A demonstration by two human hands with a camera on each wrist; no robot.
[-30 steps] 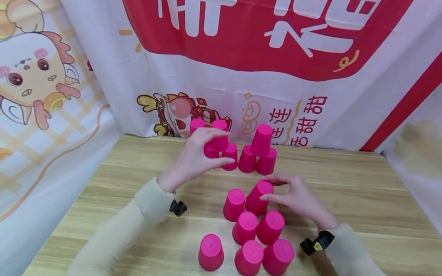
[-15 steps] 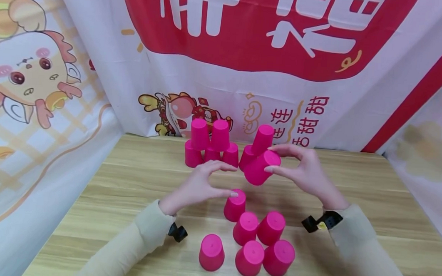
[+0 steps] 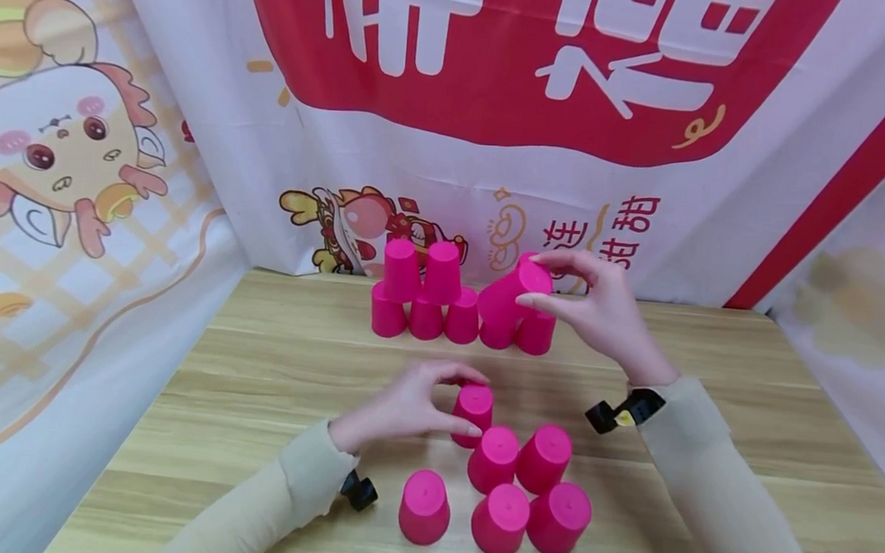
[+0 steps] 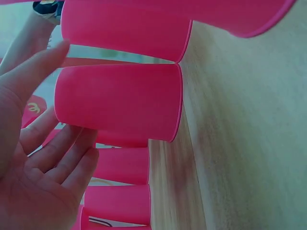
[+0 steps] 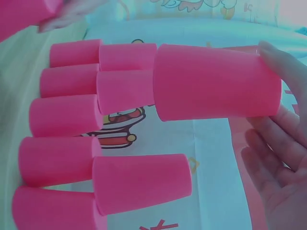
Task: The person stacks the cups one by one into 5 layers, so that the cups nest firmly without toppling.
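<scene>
Pink stack (image 3: 426, 319) mid-frame appears one cup short of two full tiers.
Right hand (image 3: 608, 307) grips a tilted cup (image 3: 503, 298); left hand (image 3: 408, 402), fingers parted, brackets a standing cup (image 3: 473, 407), lower center, among six apparently left.

Right hand (image 3: 602, 306) is holding tilted pink cup (image 3: 505, 295) by back row (image 3: 426, 319).
Left hand (image 3: 405, 410) is curving around inverted cup (image 3: 472, 406); five more cups (image 3: 500, 523) are standing nearer camera.

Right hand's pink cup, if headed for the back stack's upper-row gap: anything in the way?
Nothing visible: the right wrist view shows backdrop through the gap between the upper pair and the lone upper cup. The right hand holds the pink cup tilted, apart from both.
</scene>
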